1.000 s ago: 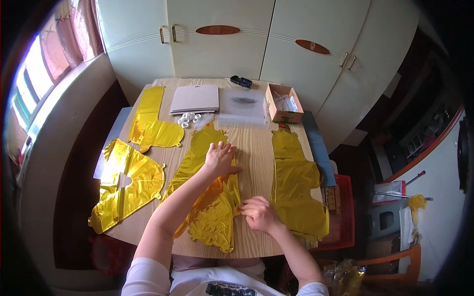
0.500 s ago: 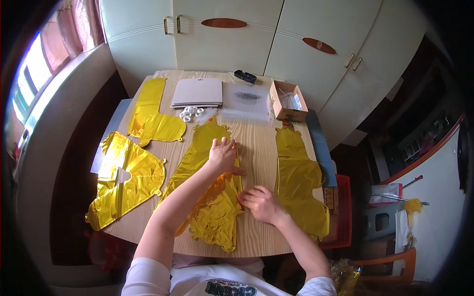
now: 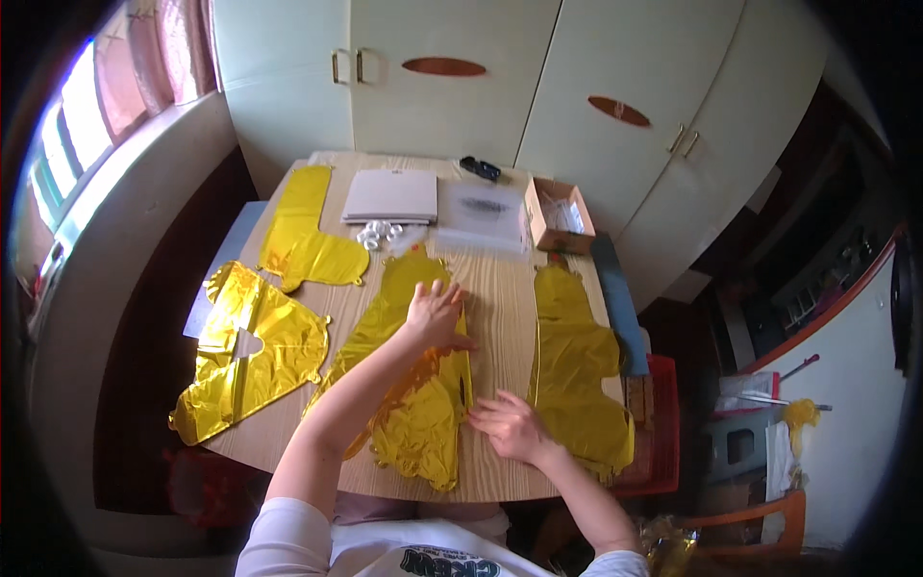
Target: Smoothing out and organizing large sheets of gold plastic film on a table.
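A flat gold foil balloon (image 3: 415, 274) lies in the middle of the table, its near part crumpled and folded over. Across its upper right part my left hand (image 3: 436, 315) rests with fingers spread, pressing on the foil. My right hand (image 3: 512, 428) is low at the balloon's right edge, fingers stretched toward the foil and fingertips at its border; nothing shows in it. To the right lies another flat foil balloon (image 3: 574, 356). On the left are an L-shaped foil balloon (image 3: 300, 226) and a triangular one (image 3: 279, 361) with a small hole.
Toward the back of the wooden table (image 3: 490, 308) sit stacked pale cards (image 3: 390, 195), white rings (image 3: 379, 234), clear plastic bags (image 3: 484, 223), a black object (image 3: 480, 169) and an open wooden box (image 3: 561, 217). A red crate (image 3: 661, 423) stands beyond the right edge.
My right hand has slid slightly nearer along the balloon's right edge. My left hand stays pressed on the foil. The whole view has shifted a little as the head moved.
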The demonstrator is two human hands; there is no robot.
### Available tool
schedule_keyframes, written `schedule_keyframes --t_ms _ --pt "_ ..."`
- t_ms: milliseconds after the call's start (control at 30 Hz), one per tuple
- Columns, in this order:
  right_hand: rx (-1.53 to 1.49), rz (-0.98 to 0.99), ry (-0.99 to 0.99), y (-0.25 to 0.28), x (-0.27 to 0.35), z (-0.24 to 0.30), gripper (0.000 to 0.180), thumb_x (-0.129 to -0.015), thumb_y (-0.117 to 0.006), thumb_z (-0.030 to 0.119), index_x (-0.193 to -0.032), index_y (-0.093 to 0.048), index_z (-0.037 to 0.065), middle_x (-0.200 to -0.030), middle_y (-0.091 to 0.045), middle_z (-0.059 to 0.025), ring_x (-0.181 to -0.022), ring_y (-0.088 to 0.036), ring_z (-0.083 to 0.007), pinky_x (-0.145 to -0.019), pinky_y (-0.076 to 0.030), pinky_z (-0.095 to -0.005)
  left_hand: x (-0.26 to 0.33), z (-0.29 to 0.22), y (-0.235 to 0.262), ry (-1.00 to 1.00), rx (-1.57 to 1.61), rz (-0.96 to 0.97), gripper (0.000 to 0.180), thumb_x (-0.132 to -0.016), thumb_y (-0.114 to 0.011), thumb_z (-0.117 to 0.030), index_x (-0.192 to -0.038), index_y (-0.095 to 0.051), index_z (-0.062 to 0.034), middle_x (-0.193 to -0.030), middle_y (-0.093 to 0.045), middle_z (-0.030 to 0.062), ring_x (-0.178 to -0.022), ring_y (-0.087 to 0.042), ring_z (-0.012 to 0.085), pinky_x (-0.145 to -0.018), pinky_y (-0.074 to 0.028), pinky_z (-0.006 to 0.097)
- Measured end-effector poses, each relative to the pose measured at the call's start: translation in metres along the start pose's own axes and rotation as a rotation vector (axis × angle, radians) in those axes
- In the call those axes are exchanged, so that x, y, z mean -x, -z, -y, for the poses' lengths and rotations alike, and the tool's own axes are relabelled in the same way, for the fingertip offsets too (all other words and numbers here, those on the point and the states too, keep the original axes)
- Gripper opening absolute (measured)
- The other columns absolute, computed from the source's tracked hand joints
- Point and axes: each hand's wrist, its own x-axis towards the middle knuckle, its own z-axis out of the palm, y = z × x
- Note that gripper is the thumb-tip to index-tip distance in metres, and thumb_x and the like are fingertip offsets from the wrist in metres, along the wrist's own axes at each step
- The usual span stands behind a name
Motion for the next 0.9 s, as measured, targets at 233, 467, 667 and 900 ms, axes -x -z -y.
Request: schedule_keyframes --t_ms 233,467,667,900 --pt "-0.193 -0.176 -0.189 -0.002 -0.022 -0.014 0.031 -0.082 -0.054 0.002 -0.106 -0.072 0.009 -0.112 -0.071 -0.0093 -0.108 -0.066 -0.0248 -0.100 -0.048 -0.0438 0.053 0.037 0.014 0.147 0.139 -0.099 0.079 -0.088 -0.053 -0.062 -0.144 -0.043 -0.0067 -0.152 -0.032 0.0132 -0.139 -0.031 0.0306 -0.108 -0.026 0.055" --pt "-0.042 0.062 -0.402 -0.039 -0.073 -0.046 0.071 -0.099 -0.042 0.045 -0.148 -0.028 -0.005 -0.153 -0.029 -0.0245 -0.144 -0.027 -0.0353 -0.119 -0.019 -0.0447 0.160 0.087 0.001 0.099 0.239 0.054 0.085 -0.083 -0.063 -0.058 -0.146 -0.039 -0.0061 -0.152 -0.032 0.0172 -0.145 -0.023 0.0326 -0.113 -0.021 0.056" --pt "0.059 0.214 -0.448 -0.041 -0.069 -0.033 0.085 -0.099 -0.026 0.061 -0.148 -0.023 -0.009 -0.156 -0.023 -0.0247 -0.148 -0.016 -0.0328 -0.121 -0.011 -0.0439 0.190 0.071 0.006 -0.027 0.195 0.094 0.100 -0.075 -0.068 -0.066 -0.149 -0.033 -0.0081 -0.155 -0.029 0.0181 -0.146 -0.020 0.0357 -0.114 -0.016 0.061" --pt "0.075 0.210 -0.453 -0.042 -0.061 -0.027 0.086 -0.098 -0.030 0.061 -0.148 -0.024 -0.008 -0.156 -0.022 -0.0245 -0.148 -0.017 -0.0331 -0.121 -0.011 -0.0434 0.175 0.062 0.000 -0.104 0.213 0.083 0.101 -0.075 -0.065 -0.068 -0.149 -0.033 -0.0084 -0.155 -0.031 0.0164 -0.146 -0.022 0.0332 -0.114 -0.016 0.062"
